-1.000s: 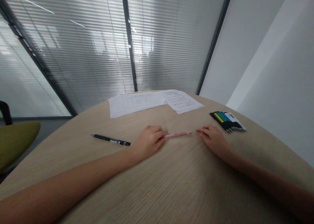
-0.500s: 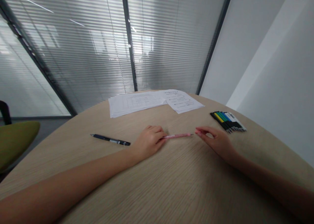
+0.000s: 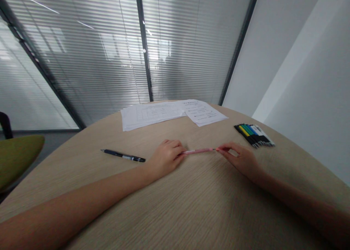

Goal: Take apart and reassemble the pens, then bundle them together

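Here's the left hand point(image 3: 166, 158) curled shut on one end of a pink pen point(image 3: 198, 151), and the right hand point(image 3: 240, 159) pinching the other tip, right over the table point(image 3: 207, 195)! Black pen point(image 3: 123, 155) just beside the left hand, papers point(image 3: 172, 113) at the far edge, markers point(image 3: 254, 135) off to the right.

Legibility check | stack of white printed paper sheets point(image 3: 153, 115): ruled table showed, wording too small to read | overlapping white printed sheet point(image 3: 204, 113): heading and lines showed, unreadable | flat pack of colored markers point(image 3: 254, 135): labels blurred | slim pink pen point(image 3: 198, 151): no legible marking | black-and-silver pen point(image 3: 123, 155): no legible marking
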`<state>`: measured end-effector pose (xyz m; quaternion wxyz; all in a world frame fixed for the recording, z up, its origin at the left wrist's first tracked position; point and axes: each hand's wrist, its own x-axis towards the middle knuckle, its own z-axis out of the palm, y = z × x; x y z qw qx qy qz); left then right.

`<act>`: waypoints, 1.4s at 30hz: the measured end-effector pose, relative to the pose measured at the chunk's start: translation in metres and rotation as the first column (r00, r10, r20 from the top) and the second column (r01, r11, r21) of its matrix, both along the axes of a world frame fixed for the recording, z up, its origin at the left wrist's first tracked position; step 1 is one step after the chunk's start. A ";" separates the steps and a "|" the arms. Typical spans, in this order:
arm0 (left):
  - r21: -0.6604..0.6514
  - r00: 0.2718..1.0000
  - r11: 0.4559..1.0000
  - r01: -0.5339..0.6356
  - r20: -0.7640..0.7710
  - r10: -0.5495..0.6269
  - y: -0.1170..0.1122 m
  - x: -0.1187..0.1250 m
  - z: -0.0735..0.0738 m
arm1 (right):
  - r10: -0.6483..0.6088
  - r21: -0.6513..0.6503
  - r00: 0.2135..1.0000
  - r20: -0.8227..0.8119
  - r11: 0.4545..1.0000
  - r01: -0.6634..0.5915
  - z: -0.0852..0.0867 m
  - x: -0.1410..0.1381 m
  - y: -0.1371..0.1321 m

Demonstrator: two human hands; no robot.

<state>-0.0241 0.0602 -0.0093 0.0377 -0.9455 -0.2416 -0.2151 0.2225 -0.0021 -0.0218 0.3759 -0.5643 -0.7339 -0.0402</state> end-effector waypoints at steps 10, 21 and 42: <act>-0.015 0.999 0.999 0.038 0.006 -0.038 0.001 0.000 0.000 | 0.053 -0.005 0.999 -0.011 0.999 -0.053 -0.002 0.001 0.000; -0.021 0.999 0.999 0.035 0.000 -0.035 -0.001 0.001 0.001 | 0.080 0.013 0.995 0.055 0.997 -0.080 -0.001 0.000 0.000; -0.055 0.996 0.995 0.085 -0.030 -0.086 -0.001 0.002 0.000 | 0.117 -0.004 0.990 0.073 0.993 -0.117 -0.003 0.001 -0.001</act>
